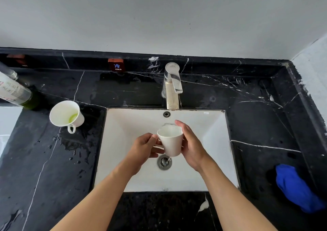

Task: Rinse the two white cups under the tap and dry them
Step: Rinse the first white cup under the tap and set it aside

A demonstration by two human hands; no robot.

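I hold one cup [170, 141] over the middle of the sink [212, 124], below the tap [172, 85]: left hand [144, 150] fingers closed at its handle, right hand [192, 146] fingers wrapped round its side. I should swirl it, keeping low inside the basin walls. The other cup [66, 115] waits far left on the counter [261, 124]; the blue cloth [295, 187] lies near right.

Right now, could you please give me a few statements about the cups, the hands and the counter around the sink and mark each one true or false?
1. Both hands hold a white cup over the sink. True: the left hand is at the handle side, the right hand on the other side.
2. The second cup lies inside the basin. False: it stands on the black counter left of the sink.
3. The second cup holds a greenish residue. True.
4. The blue cloth lies left of the sink. False: it lies to the right.
5. The counter around the second cup is wet. True.
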